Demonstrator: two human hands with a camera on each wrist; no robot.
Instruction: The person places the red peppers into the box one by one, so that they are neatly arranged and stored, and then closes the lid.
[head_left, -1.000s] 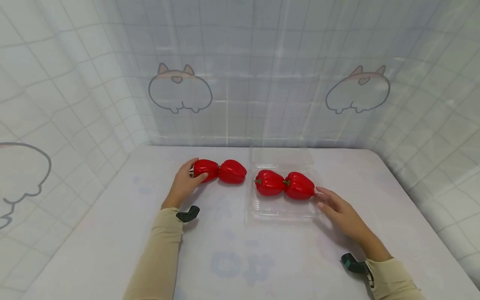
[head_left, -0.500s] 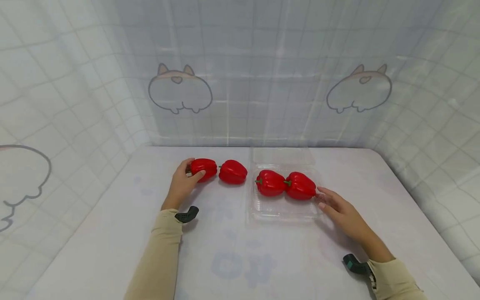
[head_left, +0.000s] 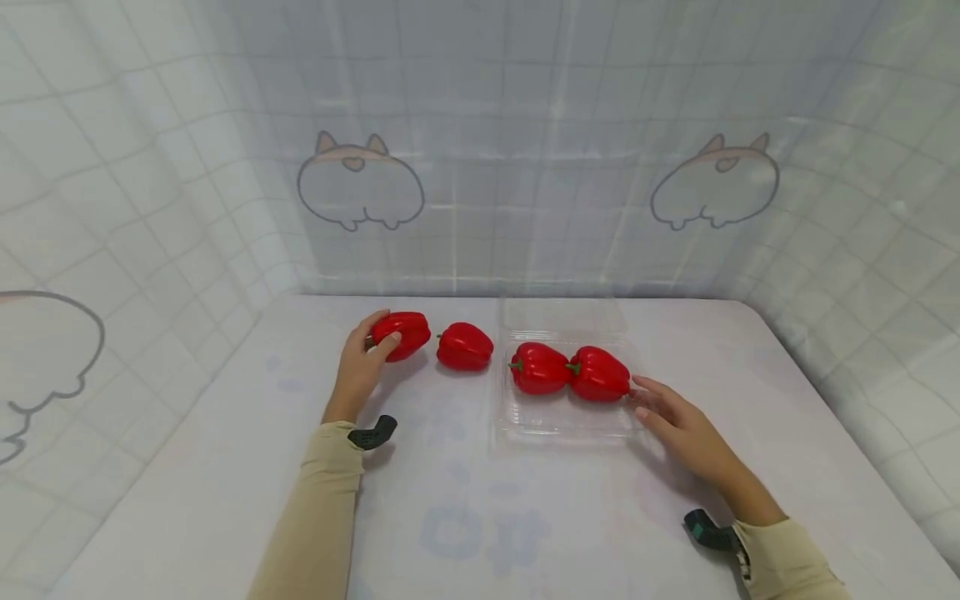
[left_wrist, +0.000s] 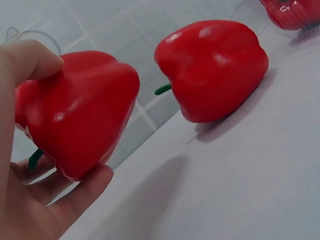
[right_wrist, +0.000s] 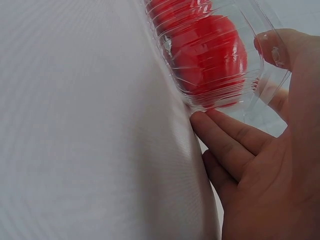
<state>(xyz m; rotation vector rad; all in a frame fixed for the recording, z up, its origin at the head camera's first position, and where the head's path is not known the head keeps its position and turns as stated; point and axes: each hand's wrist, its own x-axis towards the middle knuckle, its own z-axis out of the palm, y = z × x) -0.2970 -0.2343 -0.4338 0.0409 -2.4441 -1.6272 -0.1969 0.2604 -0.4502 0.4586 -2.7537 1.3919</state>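
Note:
My left hand [head_left: 360, 367] grips a red bell pepper [head_left: 405, 335] between thumb and fingers, its green stem toward the palm. In the left wrist view this bell pepper [left_wrist: 87, 112] is raised off the table, a shadow below it. A second bell pepper [head_left: 465, 347] lies just to its right on the table. Further right, a clear plastic clamshell container [head_left: 566, 421] holds two more bell peppers, one being the right-hand pepper [head_left: 600, 373]. My right hand [head_left: 686, 429] pinches the container's right edge; in the right wrist view the thumb lies at the rim and the fingertips low against the side.
The container's lid [head_left: 562, 315] lies opened back, away from me. A white table [head_left: 420, 492] spreads under everything, and a tile-patterned curtain [head_left: 480, 167] with cartoon drawings stands around its back and sides. Dark wrist devices [head_left: 373, 433] sit at both cuffs.
My left hand has drawn its bell pepper left and slightly up, widening the gap from the pepper beside it. The right hand and the container stay nearly where they were.

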